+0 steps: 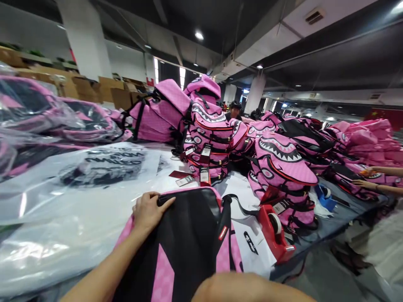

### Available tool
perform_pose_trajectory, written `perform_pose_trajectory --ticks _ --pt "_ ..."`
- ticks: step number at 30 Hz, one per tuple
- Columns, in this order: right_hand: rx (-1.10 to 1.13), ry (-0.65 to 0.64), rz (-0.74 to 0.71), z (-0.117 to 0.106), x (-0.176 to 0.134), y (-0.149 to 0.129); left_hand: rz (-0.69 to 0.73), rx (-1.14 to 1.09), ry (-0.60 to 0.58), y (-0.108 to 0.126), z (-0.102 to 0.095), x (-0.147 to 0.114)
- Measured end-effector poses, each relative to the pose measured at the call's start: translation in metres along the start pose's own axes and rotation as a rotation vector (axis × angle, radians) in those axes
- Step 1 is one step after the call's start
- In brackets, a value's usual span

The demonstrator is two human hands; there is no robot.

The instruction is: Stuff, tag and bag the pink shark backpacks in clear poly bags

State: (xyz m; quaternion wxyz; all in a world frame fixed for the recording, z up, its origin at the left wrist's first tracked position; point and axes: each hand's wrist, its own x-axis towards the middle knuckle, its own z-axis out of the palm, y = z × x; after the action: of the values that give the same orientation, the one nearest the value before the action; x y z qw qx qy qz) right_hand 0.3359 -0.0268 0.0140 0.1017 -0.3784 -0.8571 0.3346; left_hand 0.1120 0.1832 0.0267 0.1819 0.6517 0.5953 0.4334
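A pink and black backpack [192, 226] lies before me with its black back panel up. My left hand [151, 212] is at its upper left corner, thumb and fingers closed round a black strap or handle piece there. A shoulder strap with a red label [223, 231] runs down the right side of the bag. My right arm crosses the bottom edge of the view, low over the backpack, and a blurred rounded part of the wrist or hand [208, 289] shows. The fingers of that hand are hidden.
Clear plastic bags [94, 176] cover the table on the left. A red tape dispenser [275, 235] stands on white paper at the right. Stacked pink shark-mouth backpacks [280, 167] rise behind, near a blue tape dispenser [325, 197]. A co-worker's hands [365, 182] touch bags at far right.
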Motion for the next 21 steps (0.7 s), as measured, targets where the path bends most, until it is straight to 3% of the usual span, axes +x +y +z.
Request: perform_pose_trajectory --ticks 2,4,6,8,11,14,18,21 --pt "-0.016 0.313 0.206 -0.043 -0.016 0.017 0.05 0.067 0.029 0.003 0.015 -0.009" --pt "-0.06 0.679 0.57 -0.089 -0.012 0.042 0.188 0.115 -0.005 0.012 0.025 -0.015" --pt "-0.038 0.781 0.801 -0.123 0.008 0.067 0.376 0.138 -0.126 0.028 0.038 -0.02" --pt "-0.011 0.781 0.847 -0.14 0.033 0.084 0.53 0.12 -0.292 0.044 0.057 -0.024" --pt "-0.065 0.871 0.779 -0.137 0.061 0.084 0.617 0.051 -0.457 0.063 0.09 -0.031" --pt "-0.217 0.947 0.553 -0.117 0.065 0.063 0.631 -0.03 -0.513 0.066 0.115 -0.037" --pt "-0.38 0.942 0.187 -0.081 0.048 0.02 0.593 -0.138 -0.527 0.059 0.127 -0.036" --pt "-0.383 0.997 0.016 -0.069 0.031 -0.016 0.529 -0.213 -0.523 0.058 0.126 -0.034"
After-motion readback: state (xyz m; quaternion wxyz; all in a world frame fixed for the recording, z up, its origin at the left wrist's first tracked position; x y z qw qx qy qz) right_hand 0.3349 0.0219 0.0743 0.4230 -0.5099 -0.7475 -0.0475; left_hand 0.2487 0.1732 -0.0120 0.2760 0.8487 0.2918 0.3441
